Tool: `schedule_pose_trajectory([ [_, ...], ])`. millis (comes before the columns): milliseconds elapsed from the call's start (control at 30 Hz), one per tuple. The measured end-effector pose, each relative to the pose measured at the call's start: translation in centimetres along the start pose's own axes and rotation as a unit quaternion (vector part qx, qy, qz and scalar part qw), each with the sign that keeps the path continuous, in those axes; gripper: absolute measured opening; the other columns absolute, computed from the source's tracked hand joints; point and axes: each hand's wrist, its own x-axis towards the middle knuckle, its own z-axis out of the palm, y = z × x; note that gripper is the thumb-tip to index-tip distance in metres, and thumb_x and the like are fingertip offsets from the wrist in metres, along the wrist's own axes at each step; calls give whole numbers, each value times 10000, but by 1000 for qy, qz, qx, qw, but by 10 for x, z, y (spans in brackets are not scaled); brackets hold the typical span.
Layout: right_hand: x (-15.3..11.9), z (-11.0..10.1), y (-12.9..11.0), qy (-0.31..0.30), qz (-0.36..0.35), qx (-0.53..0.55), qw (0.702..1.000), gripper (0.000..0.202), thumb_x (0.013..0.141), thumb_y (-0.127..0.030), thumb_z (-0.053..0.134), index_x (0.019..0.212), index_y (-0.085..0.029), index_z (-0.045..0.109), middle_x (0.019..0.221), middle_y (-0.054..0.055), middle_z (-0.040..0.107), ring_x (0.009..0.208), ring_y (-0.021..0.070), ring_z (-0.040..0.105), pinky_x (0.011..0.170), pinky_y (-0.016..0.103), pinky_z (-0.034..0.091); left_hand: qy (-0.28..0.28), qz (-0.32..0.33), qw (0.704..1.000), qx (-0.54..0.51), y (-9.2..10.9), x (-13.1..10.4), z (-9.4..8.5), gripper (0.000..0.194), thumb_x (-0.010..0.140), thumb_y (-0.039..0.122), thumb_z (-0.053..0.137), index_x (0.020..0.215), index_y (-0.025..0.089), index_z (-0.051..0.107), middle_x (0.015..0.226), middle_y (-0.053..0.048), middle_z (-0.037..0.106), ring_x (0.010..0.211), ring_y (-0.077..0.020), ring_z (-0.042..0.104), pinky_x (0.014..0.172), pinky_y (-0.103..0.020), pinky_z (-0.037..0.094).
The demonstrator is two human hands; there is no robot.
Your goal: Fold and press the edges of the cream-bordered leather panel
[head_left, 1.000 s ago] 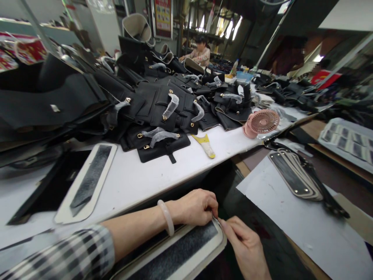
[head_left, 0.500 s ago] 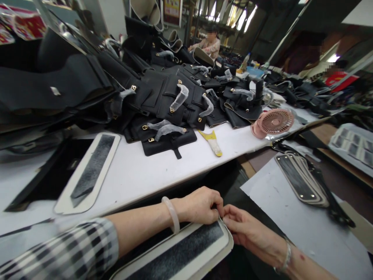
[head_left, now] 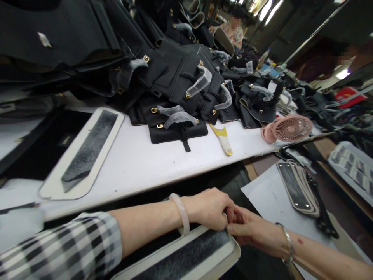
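A cream-edged panel (head_left: 186,256) with a dark, rough centre strip lies under my forearm at the bottom. My left hand (head_left: 211,209) is closed at its upper right end, fingers curled down on the edge. Against it, my right hand (head_left: 252,231) pinches the panel's corner between thumb and fingers. The fingertips of both hands meet there, and anything small between them is hidden. A similar panel (head_left: 84,155) rests on the white table at the left, beside a black piece (head_left: 37,144).
Black bags (head_left: 177,74) with plastic-wrapped handles are heaped across the white table (head_left: 151,167). A yellow-edged piece (head_left: 223,140) and a pink fan (head_left: 288,129) stand nearer its edge. Stacked panels (head_left: 297,188) lie at right. A person (head_left: 233,33) is behind the heap.
The view has tilted and shifted, so the table items sit differently. Both hands have moved slightly right in the picture and remain together at the panel's corner.
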Motion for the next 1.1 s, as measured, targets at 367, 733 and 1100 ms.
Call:
schedule_pose_trajectory([
  [367,11,0,-30,-29,91,-116,989,354,746,-281,782,1069,-172,689,909,30,699,817,179,670,736,289,540,-51,-49,996,-47,20,-28,-30,378,770,188,622,1146,209,650,1101,-44,711,971,-229,671,762,-286,512],
  [733,6,-12,22,34,-106,-164,980,560,876,-478,665,1387,-306,515,1399,29,551,1310,239,475,1152,417,296,238,-148,951,-129,31,-121,-29,316,881,331,575,1154,197,661,1135,-43,691,1023,-197,635,916,-295,464],
  [1100,19,-1,64,143,-253,-99,952,545,882,-580,592,1325,-263,589,1406,38,543,1366,229,410,1204,382,196,648,-154,678,-312,34,-192,76,375,912,500,572,1135,214,669,1232,-51,660,1242,-216,528,1112,-333,317],
])
